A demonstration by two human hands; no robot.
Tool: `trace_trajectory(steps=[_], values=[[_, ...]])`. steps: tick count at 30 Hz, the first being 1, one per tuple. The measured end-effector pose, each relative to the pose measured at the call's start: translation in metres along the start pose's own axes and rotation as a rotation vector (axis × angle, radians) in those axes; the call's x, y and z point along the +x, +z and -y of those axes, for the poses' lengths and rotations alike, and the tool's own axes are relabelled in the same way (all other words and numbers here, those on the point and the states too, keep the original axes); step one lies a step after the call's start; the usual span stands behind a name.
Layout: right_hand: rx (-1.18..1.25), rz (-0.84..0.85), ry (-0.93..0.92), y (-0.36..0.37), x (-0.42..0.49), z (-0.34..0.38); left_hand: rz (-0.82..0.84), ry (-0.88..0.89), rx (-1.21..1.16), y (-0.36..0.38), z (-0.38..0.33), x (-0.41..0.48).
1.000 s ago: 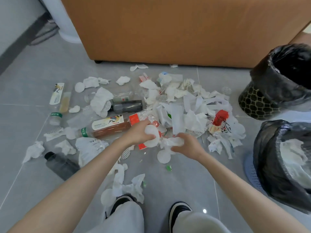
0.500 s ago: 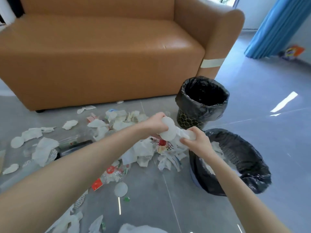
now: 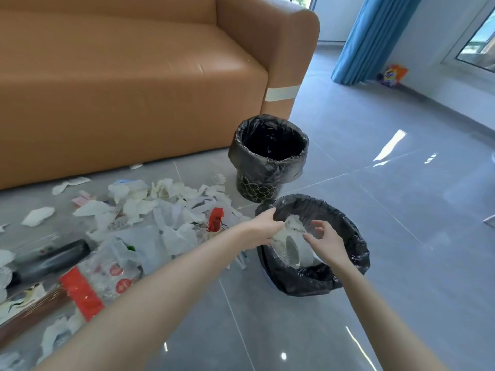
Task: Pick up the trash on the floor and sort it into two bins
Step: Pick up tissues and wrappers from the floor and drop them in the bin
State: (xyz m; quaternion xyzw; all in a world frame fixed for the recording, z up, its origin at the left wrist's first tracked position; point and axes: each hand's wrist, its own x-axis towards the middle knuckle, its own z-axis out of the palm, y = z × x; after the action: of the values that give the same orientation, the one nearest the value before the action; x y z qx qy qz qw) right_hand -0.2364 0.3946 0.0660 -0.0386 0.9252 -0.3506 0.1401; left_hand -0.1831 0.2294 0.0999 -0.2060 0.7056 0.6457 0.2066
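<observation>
Just the head cam here, so: both hands are over the near bin [image 3: 360, 254] at lower centre-right of the frame, the one lined with a black bag. The right hand [image 3: 325, 243] has its fingers spread with nothing in them. The left hand [image 3: 261, 230] sits at the bin's left rim with fingertips against a wad of white paper [image 3: 293, 224], and honestly I can't tell if it pinches it or only touches it. That paper and a round white pad [image 3: 294, 251] are inside the bin's mouth, so this looks like the drop-off part of one round. The far bin [image 3: 267, 170], up by the sofa [image 3: 134, 89], is dark inside, so I can't see any contents. Loads left though: a big pile of tissues and wrappers [image 3: 171, 210] across the left-centre floor, plus a dark bottle [image 3: 51, 259] and a brown bottle [image 3: 40, 309] at lower left. Early days, I'd say.
</observation>
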Motion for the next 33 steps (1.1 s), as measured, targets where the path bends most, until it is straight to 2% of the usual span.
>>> trace_trajectory(steps=[4,9,14,20,28,31,33], values=[[-0.004,-0.011,-0.062,0.010,-0.003,0.012,-0.029,0.034,0.115,-0.024,0.007,-0.012],[0.060,0.043,-0.227,0.031,-0.017,0.061,-0.116,0.014,0.239,-0.070,0.028,-0.031],[0.084,0.196,-0.343,0.079,-0.039,0.096,-0.187,-0.033,0.322,-0.129,0.071,-0.070],[-0.039,0.483,-0.382,0.171,-0.069,0.091,-0.374,-0.158,0.472,-0.180,0.179,-0.118],[-0.362,0.779,-0.490,0.284,-0.094,0.050,-0.346,-0.277,0.506,-0.178,0.299,-0.150],[-0.431,0.839,-0.496,0.316,-0.102,0.036,-0.316,-0.324,0.494,-0.173,0.335,-0.152],[-0.461,0.822,-0.499,0.329,-0.105,0.031,-0.252,-0.372,0.541,-0.167,0.353,-0.152]])
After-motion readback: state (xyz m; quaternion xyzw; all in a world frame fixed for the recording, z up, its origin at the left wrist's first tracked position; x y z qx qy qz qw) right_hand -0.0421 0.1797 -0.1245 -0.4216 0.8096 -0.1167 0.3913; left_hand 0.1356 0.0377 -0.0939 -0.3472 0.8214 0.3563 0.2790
